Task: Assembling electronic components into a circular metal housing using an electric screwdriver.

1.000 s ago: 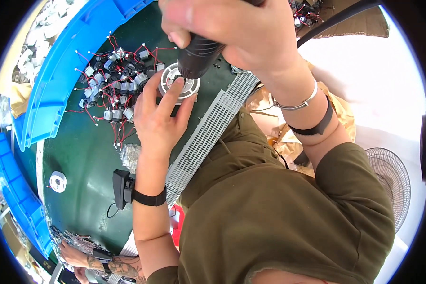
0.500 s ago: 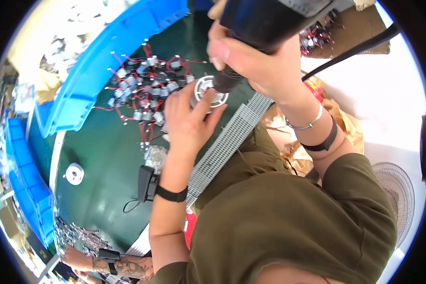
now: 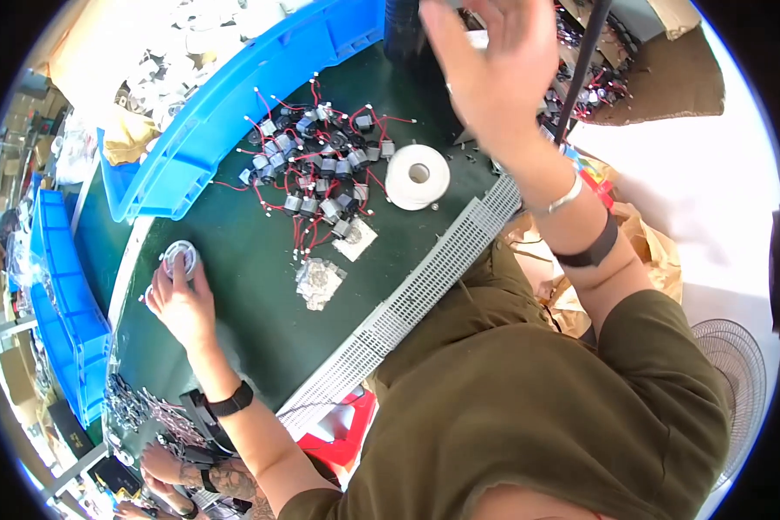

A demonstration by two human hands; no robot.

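My left hand (image 3: 182,303) is over the left side of the green table, its fingers closed round a white round plastic part (image 3: 180,258) with a ringed face. Part of a second white piece shows beside the fingers. My right hand (image 3: 507,74) is raised at the top, slightly blurred, fingers apart and nothing seen in it. Close to it at the back stands a black cylindrical object (image 3: 403,30). A white round piece with a centre hole (image 3: 418,178) lies on the table. Left of that is a pile of small motors (image 3: 325,165) with red wires.
A clear plastic bag (image 3: 319,283) and a white square card (image 3: 355,238) lie below the motors. A long blue bin (image 3: 225,95) borders the back, a perforated grey strip (image 3: 407,303) the near edge. A co-worker's tattooed forearm (image 3: 225,481) is at lower left.
My left hand moved left from the table's middle with the white round part. My right hand let go of the black power tool and opened. A white round piece now shows where my hands were.
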